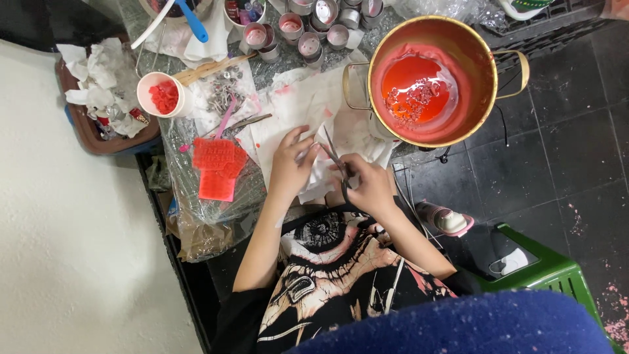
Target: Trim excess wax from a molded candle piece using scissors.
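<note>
Working over a cluttered desk (pixel 196 216) wrapped in clear plastic film, the person is handling something small with both hands. At the far left, a brown tray (pixel 85 141) is holding crumpled white tissues (pixel 98 78). Just beside it a white round cup of red wax chunks (pixel 164 96) is standing upright, with a scatter of small silvery metal pieces (pixel 226 88) to its right. Nearer the person, flat red embossed wax slabs (pixel 219 167) are lying on the film.

The left hand (pixel 291 164) is resting on a stained white paper sheet (pixel 301 108), its fingers curled in and pinching at something pale. What it is pinching is too small to tell. The right hand (pixel 370 187) is closing around the handles of a thin grey metal scissors-like tool (pixel 333 154), whose tips are pointing up and left toward the left fingertips, touching or nearly so.

Judging from this, the step in hand is a trimming or gripping of the small piece between the two hands. It calls for the left pinch to be holding steady while the tool tips are meeting exactly at the piece.

Just right of the hands a large gold-coloured metal pot (pixel 485 65) with two handles is holding glossy red liquid wax (pixel 416 88), so the right elbow is needing care. Behind, small round metal tins (pixel 308 36) are standing in a cluster. On the dark tiled floor (pixel 576 131) at the right, a green plastic stool (pixel 550 272) is standing.
</note>
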